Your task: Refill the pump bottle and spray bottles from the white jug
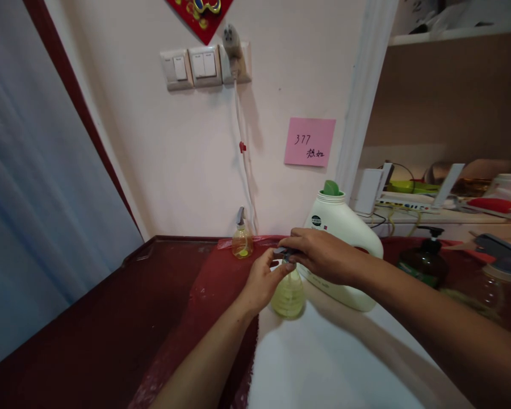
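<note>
A small round bottle of yellow-green liquid (288, 296) stands on a white sheet (323, 363) in the middle. My left hand (262, 282) grips its neck from the left, fingers curled. My right hand (319, 254) closes over its dark pump top (283, 250) from the right. Directly behind stands a big white jug with a green cap (344, 227), touching my right wrist.
A second small pump bottle (242, 238) stands by the wall. A dark pump bottle (426, 260) and a clear one (489, 287) are at right. The dark red table (111, 318) stretches left. Shelves with clutter (430, 199) at the right; a pink note (309, 142) and switches (204, 63) on the wall.
</note>
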